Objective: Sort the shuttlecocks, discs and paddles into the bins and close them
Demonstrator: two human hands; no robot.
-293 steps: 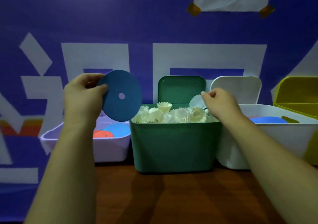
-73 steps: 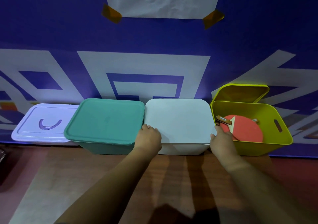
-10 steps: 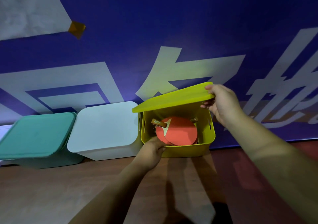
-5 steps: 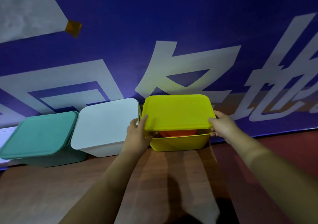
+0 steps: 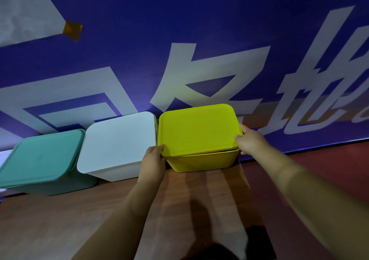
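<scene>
Gripping the yellow lid (image 5: 197, 129) at opposite edges, left hand (image 5: 152, 158) and right hand (image 5: 250, 140); lid between them, atop yellow bin (image 5: 201, 162)

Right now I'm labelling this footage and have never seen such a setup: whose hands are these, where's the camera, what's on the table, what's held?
No machine: a person's bare hands, filmed by one head-worn camera looking forward and down. On the wooden table stand a green bin and a white bin, both lidded, and a yellow bin. The left hand and right hand hold opposite sides of the yellow lid, resting on its bin with a thin gap in front.
</scene>
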